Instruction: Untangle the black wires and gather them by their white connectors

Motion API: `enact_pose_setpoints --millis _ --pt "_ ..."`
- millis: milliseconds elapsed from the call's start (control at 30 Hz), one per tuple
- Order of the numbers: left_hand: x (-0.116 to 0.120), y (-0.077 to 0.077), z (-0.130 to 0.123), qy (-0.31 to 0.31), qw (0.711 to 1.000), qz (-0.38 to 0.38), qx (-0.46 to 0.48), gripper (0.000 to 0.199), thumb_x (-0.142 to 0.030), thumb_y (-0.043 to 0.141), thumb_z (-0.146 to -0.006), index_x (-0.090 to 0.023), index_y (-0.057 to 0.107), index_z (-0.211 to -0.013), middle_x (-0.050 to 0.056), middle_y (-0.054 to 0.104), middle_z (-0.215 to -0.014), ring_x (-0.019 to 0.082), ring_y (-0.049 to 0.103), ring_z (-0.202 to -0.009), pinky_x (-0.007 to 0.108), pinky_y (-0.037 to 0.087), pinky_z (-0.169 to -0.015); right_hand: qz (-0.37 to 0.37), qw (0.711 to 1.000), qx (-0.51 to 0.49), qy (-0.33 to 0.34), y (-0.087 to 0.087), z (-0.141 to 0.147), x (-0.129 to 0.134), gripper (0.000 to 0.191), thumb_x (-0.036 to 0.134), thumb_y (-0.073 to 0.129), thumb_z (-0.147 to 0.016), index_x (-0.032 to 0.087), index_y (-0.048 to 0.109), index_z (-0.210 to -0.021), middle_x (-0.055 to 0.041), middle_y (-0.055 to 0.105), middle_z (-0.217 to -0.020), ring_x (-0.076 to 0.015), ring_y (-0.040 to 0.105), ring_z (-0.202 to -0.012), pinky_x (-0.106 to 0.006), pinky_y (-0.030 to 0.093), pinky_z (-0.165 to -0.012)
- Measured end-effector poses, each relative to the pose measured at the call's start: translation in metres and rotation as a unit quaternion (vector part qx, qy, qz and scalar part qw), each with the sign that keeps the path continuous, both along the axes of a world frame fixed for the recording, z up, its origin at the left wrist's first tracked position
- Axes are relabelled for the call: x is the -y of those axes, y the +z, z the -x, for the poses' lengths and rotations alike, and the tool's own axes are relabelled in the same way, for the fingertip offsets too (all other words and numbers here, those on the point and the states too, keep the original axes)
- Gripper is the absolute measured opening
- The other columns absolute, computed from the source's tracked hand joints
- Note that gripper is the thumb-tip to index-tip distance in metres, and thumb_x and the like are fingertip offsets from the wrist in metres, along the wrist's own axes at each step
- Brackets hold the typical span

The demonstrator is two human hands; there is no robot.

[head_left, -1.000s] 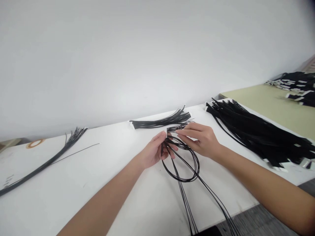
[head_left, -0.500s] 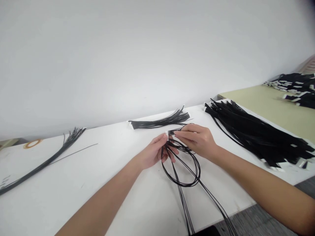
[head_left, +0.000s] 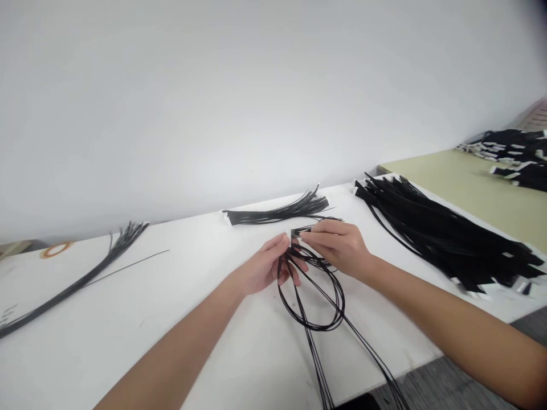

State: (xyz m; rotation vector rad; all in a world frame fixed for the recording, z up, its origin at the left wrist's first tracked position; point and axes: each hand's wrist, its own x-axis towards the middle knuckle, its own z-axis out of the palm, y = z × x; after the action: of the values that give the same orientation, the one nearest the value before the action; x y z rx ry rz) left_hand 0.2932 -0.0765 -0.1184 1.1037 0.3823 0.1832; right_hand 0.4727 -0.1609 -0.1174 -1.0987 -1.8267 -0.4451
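Near the middle of the white table (head_left: 171,319), my left hand (head_left: 271,263) pinches a small white connector (head_left: 289,237) between thumb and fingers. Black wires (head_left: 314,327) loop below it, and their tails run down past the table's front edge. My right hand (head_left: 337,244) is just right of the connector, its fingertips closed on the thin black wires that enter it. The exact wire between the fingertips is too small to make out.
Behind my hands lies a small wire bundle (head_left: 277,215). A large pile of black cables (head_left: 440,228) is at the right, more cables (head_left: 508,145) on the yellowish table (head_left: 444,168). At left are a long wire bundle (head_left: 72,293), a single wire (head_left: 132,265) and an orange ring (head_left: 57,249).
My right hand has shifted slightly left and down, still close to the connector. The hanging wire loops have moved a little left and lower.
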Motion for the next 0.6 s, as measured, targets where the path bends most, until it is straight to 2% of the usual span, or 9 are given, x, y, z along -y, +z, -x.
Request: enact_pose_setpoints --millis 600 --pt "-0.0017 0.0005 0.0010 -0.016 1.000 0.004 -0.004 0.034 -0.051 0.042 -0.089 -0.018 0.044 -0.097 0.008 0.067 -0.073 0.015 0.063 -0.047 0.015 0.031 -0.032 -0.014 1.000 0.000 0.007 -0.0034 0.0015 0.0011 0.016 0.009 0.057 -0.081 0.018 0.067 -0.090 -0.0013 0.065 -0.074 -0.0085 0.060 -0.063 -0.021 0.047 -0.057"
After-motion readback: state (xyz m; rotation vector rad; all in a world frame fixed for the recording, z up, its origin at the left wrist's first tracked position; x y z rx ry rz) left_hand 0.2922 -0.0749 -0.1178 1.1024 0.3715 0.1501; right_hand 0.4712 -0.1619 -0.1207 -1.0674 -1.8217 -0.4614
